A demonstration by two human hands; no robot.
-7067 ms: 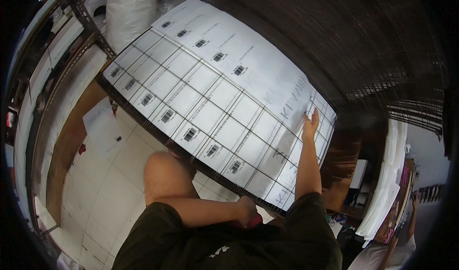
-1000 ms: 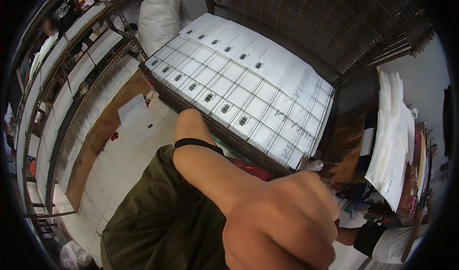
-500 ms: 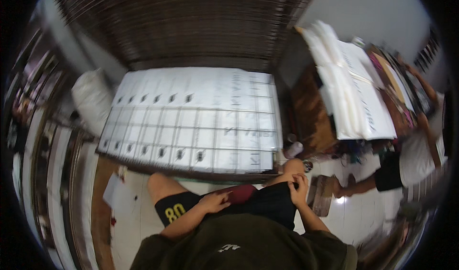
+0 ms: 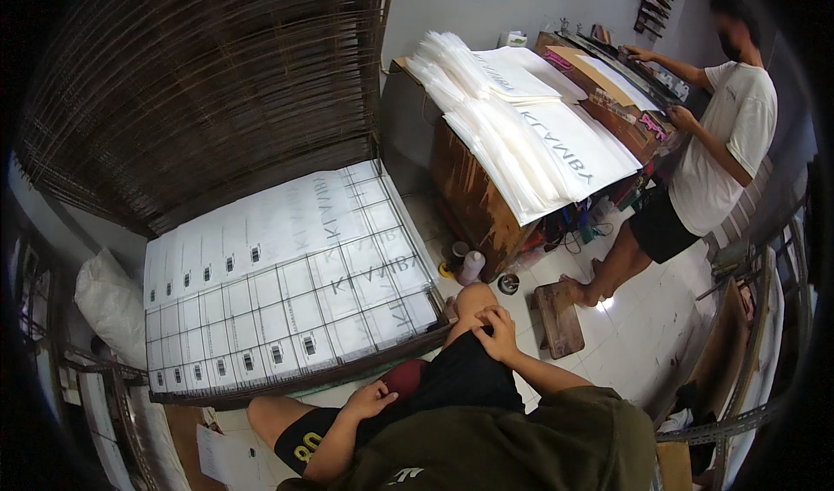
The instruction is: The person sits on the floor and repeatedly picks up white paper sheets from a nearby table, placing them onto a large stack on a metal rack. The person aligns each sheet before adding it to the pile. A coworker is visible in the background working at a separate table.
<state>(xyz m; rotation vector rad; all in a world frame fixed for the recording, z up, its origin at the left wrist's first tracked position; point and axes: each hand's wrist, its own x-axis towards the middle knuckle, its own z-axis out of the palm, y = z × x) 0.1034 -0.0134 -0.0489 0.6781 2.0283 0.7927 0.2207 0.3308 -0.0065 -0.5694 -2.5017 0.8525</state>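
My left hand (image 4: 369,400) lies in my lap on black shorts (image 4: 443,378), its fingers loosely bent and holding nothing. Just beyond its fingertips is a dark red rounded thing (image 4: 405,379), partly covered by the hand and shorts. On my right thigh, close to the hem of the shorts, rests my right hand (image 4: 497,335) with bent fingers apart. In front of my knees, white printed sheets (image 4: 261,308) lie in overlapping rows on a low wire rack, under its thin dark bars.
Raised wire racks (image 4: 217,82) stand behind the sheets. A wooden table (image 4: 473,165) at right bears stacked white printed sheets (image 4: 556,139). A co-worker (image 4: 725,135) handles a frame there. A wooden stool (image 4: 559,321), a bottle (image 4: 471,268) and a clear plastic bag (image 4: 111,304) are nearby.
My view has swung to the right, bringing the table and the co-worker further in. Both hands stay on my lap and thigh.
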